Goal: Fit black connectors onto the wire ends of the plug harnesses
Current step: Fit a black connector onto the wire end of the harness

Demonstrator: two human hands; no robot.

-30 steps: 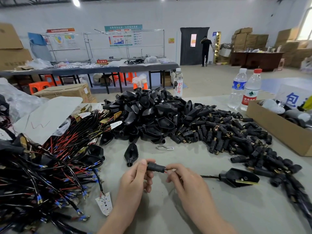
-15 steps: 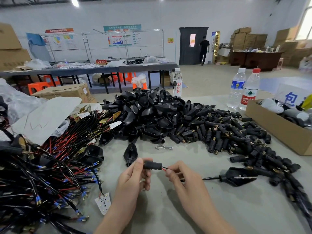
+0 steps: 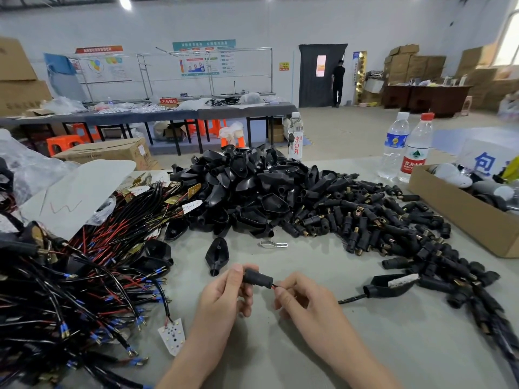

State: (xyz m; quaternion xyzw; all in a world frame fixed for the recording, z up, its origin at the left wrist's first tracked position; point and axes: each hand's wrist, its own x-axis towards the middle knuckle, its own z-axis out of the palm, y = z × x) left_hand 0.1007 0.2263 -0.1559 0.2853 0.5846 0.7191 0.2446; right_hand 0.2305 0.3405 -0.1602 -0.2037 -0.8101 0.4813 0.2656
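Both hands are near the front edge of the bench point(image 3: 407, 346), holding one piece between them. My left hand point(image 3: 224, 293) pinches a black connector point(image 3: 257, 279) between thumb and curled fingers, the connector lying roughly level. My right hand point(image 3: 306, 304) pinches the red wire end point(image 3: 275, 286) right at the connector's mouth. From under that hand the harness cable point(image 3: 352, 299) runs right to its plug housing point(image 3: 390, 286), which lies on the bench. Just beyond my left hand lies a single black shell point(image 3: 217, 255), with a bent metal clip point(image 3: 273, 244) near it. Further out I see a heap of shells point(image 3: 252, 192) in the middle, loose connectors point(image 3: 379, 226) spreading toward the right edge, and tangled harnesses point(image 3: 70, 290) over the left side. A cardboard box point(image 3: 463, 217) sits at the right edge, two water bottles point(image 3: 393, 144) beside its far end
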